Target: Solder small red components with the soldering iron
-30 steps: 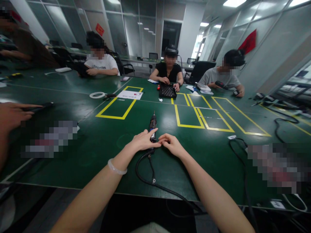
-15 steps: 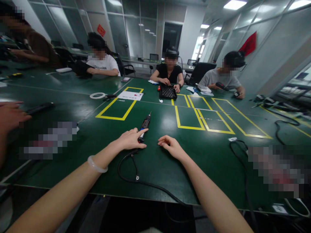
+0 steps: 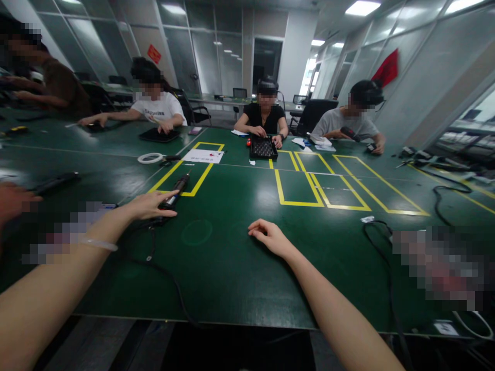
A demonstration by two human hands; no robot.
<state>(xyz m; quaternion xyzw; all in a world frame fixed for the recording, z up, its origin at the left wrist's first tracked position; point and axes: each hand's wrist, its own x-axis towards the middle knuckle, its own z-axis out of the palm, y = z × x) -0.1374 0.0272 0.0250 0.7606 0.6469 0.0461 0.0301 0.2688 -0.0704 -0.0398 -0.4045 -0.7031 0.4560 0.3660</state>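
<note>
My left hand (image 3: 149, 205) is closed round the rear part of a black electric screwdriver (image 3: 179, 186), its bit pointing up and to the right. The tool lies low over the left yellow taped rectangle (image 3: 203, 180), partly overlapping it; whether it touches the table cannot be told. A black cable (image 3: 178, 291) trails from the screwdriver's rear down toward the table's near edge. My right hand (image 3: 270, 237) rests on the green table (image 3: 232, 278) near the middle, fingers loosely curved with a small gap to the thumb, holding nothing.
A white printed sheet (image 3: 203, 156) lies in the left rectangle's far part, a white cable coil (image 3: 150, 158) beside it. More taped rectangles (image 3: 299, 203) are at right. Co-workers sit opposite, one with a black tray (image 3: 263, 149). Another person's hand (image 3: 15, 198) shows at left.
My left hand has carried the screwdriver leftward from the table's middle, its cable dragging along. My right hand has stayed in place. The co-worker in white has put a black object down on the table.
</note>
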